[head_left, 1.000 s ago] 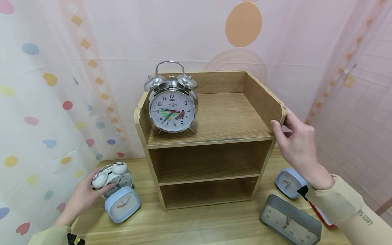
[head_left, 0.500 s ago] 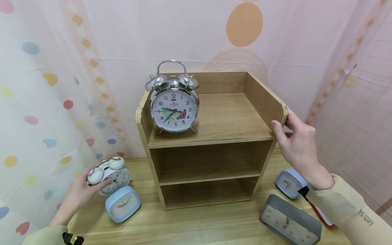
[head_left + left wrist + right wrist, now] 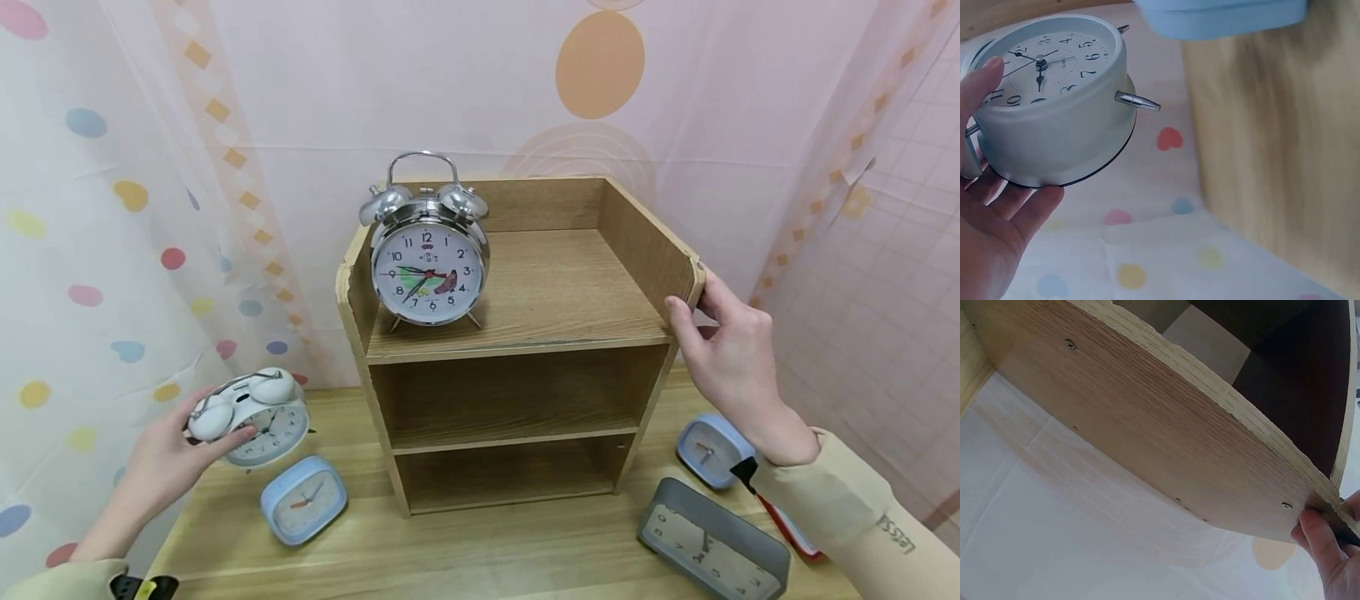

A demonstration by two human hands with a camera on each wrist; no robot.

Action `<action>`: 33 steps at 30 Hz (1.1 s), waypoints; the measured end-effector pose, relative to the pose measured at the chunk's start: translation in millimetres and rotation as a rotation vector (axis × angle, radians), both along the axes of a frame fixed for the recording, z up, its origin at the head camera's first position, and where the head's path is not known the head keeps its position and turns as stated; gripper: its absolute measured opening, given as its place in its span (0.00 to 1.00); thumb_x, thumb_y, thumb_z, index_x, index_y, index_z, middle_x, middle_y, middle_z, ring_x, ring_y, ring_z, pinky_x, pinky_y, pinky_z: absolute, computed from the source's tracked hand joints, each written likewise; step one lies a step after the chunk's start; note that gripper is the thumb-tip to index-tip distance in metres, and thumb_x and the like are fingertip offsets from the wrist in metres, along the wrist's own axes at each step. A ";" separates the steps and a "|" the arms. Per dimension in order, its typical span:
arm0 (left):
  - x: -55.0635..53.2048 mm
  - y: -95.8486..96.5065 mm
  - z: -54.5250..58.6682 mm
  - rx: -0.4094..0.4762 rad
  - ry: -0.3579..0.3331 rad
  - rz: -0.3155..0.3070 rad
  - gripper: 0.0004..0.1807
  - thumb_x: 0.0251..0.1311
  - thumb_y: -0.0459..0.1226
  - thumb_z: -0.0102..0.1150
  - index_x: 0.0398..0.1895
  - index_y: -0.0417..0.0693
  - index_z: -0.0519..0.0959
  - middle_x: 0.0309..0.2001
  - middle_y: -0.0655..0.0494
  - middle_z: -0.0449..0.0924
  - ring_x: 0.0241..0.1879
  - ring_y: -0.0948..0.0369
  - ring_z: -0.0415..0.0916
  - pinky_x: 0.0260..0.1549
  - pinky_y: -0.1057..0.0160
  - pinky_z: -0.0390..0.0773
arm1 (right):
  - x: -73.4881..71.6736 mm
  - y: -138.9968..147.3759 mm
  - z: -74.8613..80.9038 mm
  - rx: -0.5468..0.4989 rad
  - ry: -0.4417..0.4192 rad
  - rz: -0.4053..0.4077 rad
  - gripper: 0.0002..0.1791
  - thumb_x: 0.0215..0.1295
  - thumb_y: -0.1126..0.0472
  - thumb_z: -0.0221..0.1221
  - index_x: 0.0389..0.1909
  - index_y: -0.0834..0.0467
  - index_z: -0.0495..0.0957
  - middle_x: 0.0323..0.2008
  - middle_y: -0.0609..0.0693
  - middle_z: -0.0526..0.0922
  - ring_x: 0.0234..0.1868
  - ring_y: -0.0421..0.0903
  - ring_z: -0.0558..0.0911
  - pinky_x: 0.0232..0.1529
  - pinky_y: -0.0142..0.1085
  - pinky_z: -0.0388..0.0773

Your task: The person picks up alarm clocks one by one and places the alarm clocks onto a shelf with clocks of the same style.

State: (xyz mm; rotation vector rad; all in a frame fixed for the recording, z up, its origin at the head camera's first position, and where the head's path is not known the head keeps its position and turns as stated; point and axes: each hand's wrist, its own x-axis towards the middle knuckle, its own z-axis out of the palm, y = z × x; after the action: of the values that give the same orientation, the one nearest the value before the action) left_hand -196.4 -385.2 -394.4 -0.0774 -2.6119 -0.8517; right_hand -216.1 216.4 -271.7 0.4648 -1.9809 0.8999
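My left hand (image 3: 165, 454) grips a white twin-bell alarm clock (image 3: 273, 433), thumb over its face and fingers behind its back. In the left wrist view this alarm clock (image 3: 1060, 137) is held off the table, its short metal feet sticking out. Just below it in the head view stands a small light-blue clock (image 3: 303, 500). With thumb and fingers my right hand (image 3: 731, 358) pinches the front upper edge of the right side panel of a wooden shelf (image 3: 517, 354). The right wrist view shows that side panel (image 3: 1147, 425) from outside. A silver twin-bell alarm clock (image 3: 429, 271) stands at the shelf top's left.
On the wooden table (image 3: 480, 558), a grey rectangular clock (image 3: 712, 542) lies at front right. Behind it is another light-blue clock (image 3: 708, 450), and a red-edged object (image 3: 791, 529) is partly hidden under the right sleeve. A patterned curtain (image 3: 300, 75) hangs behind and at the sides.
My left hand has lifted the white alarm clock and moved it left, away from the small light-blue clock. The right hand has stayed on the shelf panel.
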 end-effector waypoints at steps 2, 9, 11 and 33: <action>3.9 2.0 4.6 0.004 -0.010 0.001 0.39 0.59 0.43 0.78 0.71 0.41 0.72 0.50 0.37 0.85 0.35 0.87 0.68 0.27 0.76 0.72 | 0.1 0.0 0.5 0.004 -0.002 -0.002 0.19 0.69 0.74 0.61 0.60 0.72 0.79 0.44 0.73 0.89 0.45 0.05 0.73 0.37 0.06 0.71; 15.0 8.5 18.4 0.009 -0.026 0.005 0.40 0.60 0.43 0.78 0.73 0.41 0.71 0.55 0.28 0.82 0.36 0.89 0.67 0.27 0.77 0.73 | -0.3 0.3 0.1 0.005 -0.013 -0.004 0.20 0.70 0.73 0.61 0.62 0.71 0.79 0.45 0.73 0.89 0.46 0.05 0.73 0.37 0.06 0.71; 17.2 9.7 21.9 0.019 -0.022 0.005 0.40 0.59 0.43 0.78 0.72 0.42 0.71 0.51 0.43 0.85 0.36 0.88 0.69 0.27 0.77 0.74 | -0.4 0.4 0.0 0.004 -0.013 -0.002 0.20 0.69 0.73 0.61 0.61 0.72 0.79 0.45 0.73 0.89 0.46 0.05 0.73 0.37 0.06 0.71; 49.7 21.5 36.5 -0.011 0.019 -0.058 0.39 0.54 0.40 0.81 0.70 0.50 0.75 0.43 0.96 0.71 0.35 0.85 0.75 0.28 0.77 0.75 | 0.4 1.1 0.6 -0.003 -0.019 0.002 0.19 0.69 0.73 0.62 0.60 0.72 0.79 0.45 0.72 0.89 0.45 0.05 0.74 0.36 0.07 0.72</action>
State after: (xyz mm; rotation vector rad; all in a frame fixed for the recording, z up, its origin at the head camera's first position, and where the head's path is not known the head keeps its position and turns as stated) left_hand -146.6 -363.7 -357.8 -0.1647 -2.6080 -0.8529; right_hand -215.7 217.5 -271.1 0.4589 -1.9961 0.9116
